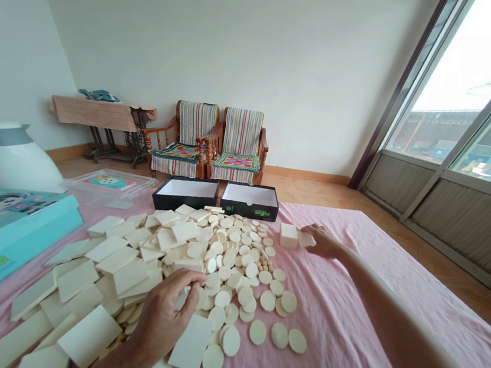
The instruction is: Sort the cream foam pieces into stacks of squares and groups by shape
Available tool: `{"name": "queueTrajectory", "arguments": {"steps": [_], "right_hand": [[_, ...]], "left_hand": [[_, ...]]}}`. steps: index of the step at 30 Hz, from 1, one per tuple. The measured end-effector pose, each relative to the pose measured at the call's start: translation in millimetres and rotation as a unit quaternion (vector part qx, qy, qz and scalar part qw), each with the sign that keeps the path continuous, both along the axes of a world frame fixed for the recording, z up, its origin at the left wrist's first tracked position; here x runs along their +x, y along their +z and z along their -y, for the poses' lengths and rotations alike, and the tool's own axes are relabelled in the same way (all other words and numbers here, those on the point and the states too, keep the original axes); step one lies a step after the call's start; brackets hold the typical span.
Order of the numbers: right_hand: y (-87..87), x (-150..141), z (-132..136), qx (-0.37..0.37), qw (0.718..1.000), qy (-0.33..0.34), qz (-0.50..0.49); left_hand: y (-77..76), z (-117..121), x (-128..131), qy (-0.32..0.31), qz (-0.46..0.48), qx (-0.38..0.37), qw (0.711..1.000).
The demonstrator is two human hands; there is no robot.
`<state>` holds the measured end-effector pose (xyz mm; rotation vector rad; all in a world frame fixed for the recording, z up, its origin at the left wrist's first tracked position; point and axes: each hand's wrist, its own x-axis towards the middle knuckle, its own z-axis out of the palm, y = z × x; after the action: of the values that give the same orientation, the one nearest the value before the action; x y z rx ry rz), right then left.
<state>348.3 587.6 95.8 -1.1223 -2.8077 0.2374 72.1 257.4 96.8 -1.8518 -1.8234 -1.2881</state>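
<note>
The right hand (325, 243) is resting, fingers loosely extended, on a cream rectangular tile (305, 239) beside a small tile stack (288, 235); whether it is gripping, I cannot tell. The half-closed left hand (161, 323) is hovering over scattered cream discs (234, 278), its hold hidden. Bare pink bedsheet (345, 316) is stretching rightward toward the edge, with open black boxes (185, 194) lying beyond the pile.

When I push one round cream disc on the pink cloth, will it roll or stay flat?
The round cream disc lies flat and looks thin, so it will probably slide, not roll. The pink cloth may drag it. On edge, it would likely roll.
</note>
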Motion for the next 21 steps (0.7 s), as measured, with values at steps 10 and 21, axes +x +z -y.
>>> {"name": "queueTrajectory", "arguments": {"steps": [10, 21], "right_hand": [[-6.6, 3, -6, -0.027, 0.999, -0.028, 0.013], [-12.8, 10, -16, -0.025, 0.991, -0.132, 0.001]], "left_hand": [[-0.8, 2, -1, 0.003, -0.001, -0.005, 1.000], [0.2, 1, 0, 0.003, -0.002, -0.013, 1.000]]}}
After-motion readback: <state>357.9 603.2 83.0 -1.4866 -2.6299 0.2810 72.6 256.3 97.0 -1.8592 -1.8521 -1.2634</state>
